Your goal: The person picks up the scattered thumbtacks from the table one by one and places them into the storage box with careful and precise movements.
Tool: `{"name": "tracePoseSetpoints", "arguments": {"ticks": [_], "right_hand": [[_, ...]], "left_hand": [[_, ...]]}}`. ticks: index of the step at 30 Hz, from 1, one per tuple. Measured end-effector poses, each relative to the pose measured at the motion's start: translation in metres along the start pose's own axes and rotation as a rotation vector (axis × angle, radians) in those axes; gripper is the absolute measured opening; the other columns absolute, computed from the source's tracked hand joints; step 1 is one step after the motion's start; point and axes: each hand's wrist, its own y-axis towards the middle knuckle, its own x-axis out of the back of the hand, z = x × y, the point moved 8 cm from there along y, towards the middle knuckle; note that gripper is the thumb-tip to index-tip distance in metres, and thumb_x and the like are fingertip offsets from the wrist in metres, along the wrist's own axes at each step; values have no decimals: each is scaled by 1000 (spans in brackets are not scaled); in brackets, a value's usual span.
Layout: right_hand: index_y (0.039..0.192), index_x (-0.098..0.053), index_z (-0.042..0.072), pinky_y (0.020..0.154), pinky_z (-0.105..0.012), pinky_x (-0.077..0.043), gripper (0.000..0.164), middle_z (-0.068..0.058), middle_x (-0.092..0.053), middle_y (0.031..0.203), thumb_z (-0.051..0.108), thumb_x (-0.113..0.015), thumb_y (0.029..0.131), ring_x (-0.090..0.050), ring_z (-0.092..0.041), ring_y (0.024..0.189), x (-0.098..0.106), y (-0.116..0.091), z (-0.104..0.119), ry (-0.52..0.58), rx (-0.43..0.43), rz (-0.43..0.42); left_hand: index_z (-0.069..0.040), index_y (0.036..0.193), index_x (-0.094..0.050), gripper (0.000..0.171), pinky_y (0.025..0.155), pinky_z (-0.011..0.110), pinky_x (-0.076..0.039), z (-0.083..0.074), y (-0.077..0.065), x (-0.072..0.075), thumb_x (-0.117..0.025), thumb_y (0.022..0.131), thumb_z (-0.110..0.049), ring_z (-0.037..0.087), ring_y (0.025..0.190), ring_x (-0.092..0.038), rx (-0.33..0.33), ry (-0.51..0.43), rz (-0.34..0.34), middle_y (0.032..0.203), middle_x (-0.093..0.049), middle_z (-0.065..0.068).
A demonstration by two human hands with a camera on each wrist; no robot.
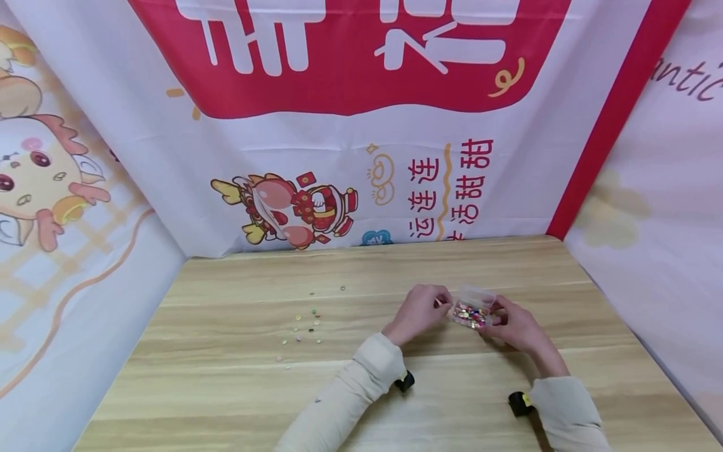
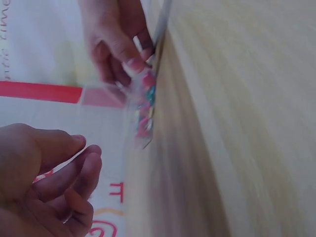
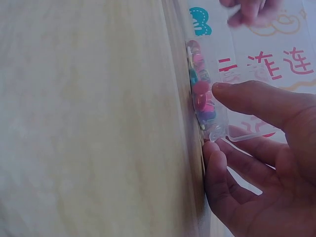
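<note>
A small clear plastic box (image 1: 471,316) sits on the wooden table with its lid (image 1: 477,295) raised at the far side. Colourful bead-like pieces (image 3: 201,94) in pink, red, teal and other colours fill it. My right hand (image 1: 516,323) holds the box at its right end, thumb at the near wall and fingers around the corner. Just left of the box is my left hand (image 1: 420,311), its fingers loosely bent. In the left wrist view, the left thumb and index fingertips (image 2: 93,149) are close together, with nothing visible between them.
Several tiny loose pieces (image 1: 314,312) lie scattered on the table (image 1: 226,376) to the left of my hands. A printed cloth (image 1: 350,144) hangs along the back edge, with more printed cloth at both sides. Each wrist wears a small black camera (image 1: 404,382).
</note>
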Motion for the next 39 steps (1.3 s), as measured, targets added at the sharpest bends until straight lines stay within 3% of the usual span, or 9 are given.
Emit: {"name": "tracePoseSetpoints", "arguments": {"ticks": [7,14,28,33,39], "right_hand": [[131,-45,-2,57,-31,-50,61,-16,-61,97,20,-77,84,-55,-22,83,1,-2,2,-12,21,1],[133,-45,-3,60,-29,-48,63,-17,-62,99,19,-76,83,-55,-22,84,2,-3,4,-32,34,0],[131,-46,-1,60,-29,-48,61,-16,-62,99,21,-76,84,-54,-21,83,2,2,1,-45,43,7],[128,-47,0,59,-30,-48,58,-15,-62,99,22,-76,84,-54,-21,82,2,3,0,-41,34,11],[128,-47,0,60,-29,-48,56,-14,-62,99,21,-75,85,-53,-21,82,0,1,2,-48,29,19]], "left_hand": [[-15,91,-71,6,63,11,-46,5,-26,34,-66,93,-16,-1,70,-57,25,19,-20,82,-69,-6],[-13,93,-71,5,61,15,-49,20,-56,69,-66,92,-15,2,69,-58,104,-2,-23,83,-69,-5],[-8,93,-71,8,67,23,-52,82,-134,129,-69,85,-5,8,73,-60,260,92,-105,88,-71,1],[-8,90,-71,11,68,26,-52,100,-154,141,-70,82,-1,8,72,-60,299,111,-139,87,-71,2],[-5,90,-70,18,69,31,-54,115,-169,144,-71,76,7,12,72,-62,303,169,-131,86,-71,7]]}}
